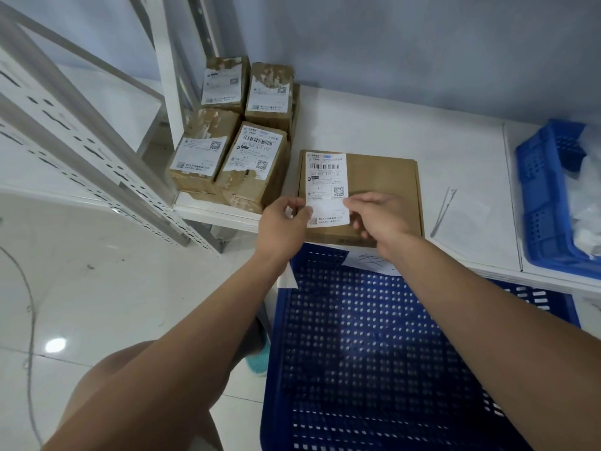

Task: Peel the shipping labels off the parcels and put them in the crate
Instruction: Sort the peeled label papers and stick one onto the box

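A: Brown cardboard parcels (227, 138) at far left, four, labels on?
B: Yes. Next, the left hand (283, 222) pinches the left edge of the label (327, 187) on the flat parcel (383, 177); the right hand (377, 216) pinches its right edge.
A: Crate?
B: The blue crate (357, 336) sits just below; a second crate (546, 196) far right.

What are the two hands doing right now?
Left hand: pinches the left edge of the shipping label.
Right hand: pinches the right edge of the same label.

Brown parcel (383, 187), white label (327, 187), perforated blue crate (374, 353).
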